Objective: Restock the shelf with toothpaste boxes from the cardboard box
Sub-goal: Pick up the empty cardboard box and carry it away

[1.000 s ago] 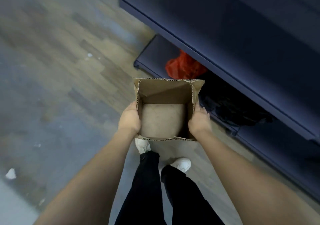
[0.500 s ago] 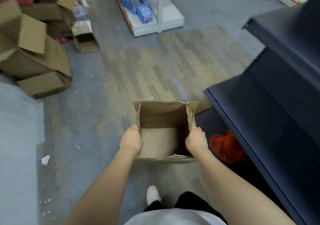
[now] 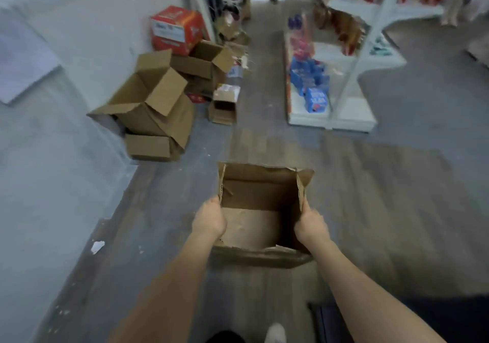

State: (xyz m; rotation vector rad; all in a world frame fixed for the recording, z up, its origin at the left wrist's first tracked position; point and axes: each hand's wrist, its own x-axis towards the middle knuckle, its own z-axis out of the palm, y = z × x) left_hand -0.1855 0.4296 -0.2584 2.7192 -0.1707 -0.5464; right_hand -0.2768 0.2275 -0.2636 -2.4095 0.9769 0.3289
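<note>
The cardboard box (image 3: 260,210) hangs in front of us, just below the middle of the view, top open, and we see only bare brown cardboard inside it. Our left hand (image 3: 209,220) grips its left wall at about 9 o'clock of the box, fingers curled over the torn edge. Our right hand (image 3: 311,223) grips the right wall at 3 o'clock in the same way. Both forearms reach in from 6 o'clock, and the box is held above the grey plank floor (image 3: 370,197).

At 11 o'clock of the box, well apart from it, lies a pile of opened brown cartons (image 3: 156,104) against the pale wall (image 3: 53,131). A red printed carton (image 3: 176,29) sits behind that pile at its far end. A small open carton (image 3: 224,103) stands just beside the pile at its right.

At 1 o'clock stands a white shelf unit (image 3: 341,115) with blue packets (image 3: 311,83) on its low tiers; the goods above are too blurred to tell. A white scrap (image 3: 97,246) lies on the floor at 8 o'clock. Our white shoe (image 3: 275,333) shows at 6 o'clock, with a dark shelf edge (image 3: 328,321) just beside it at the lower right.
</note>
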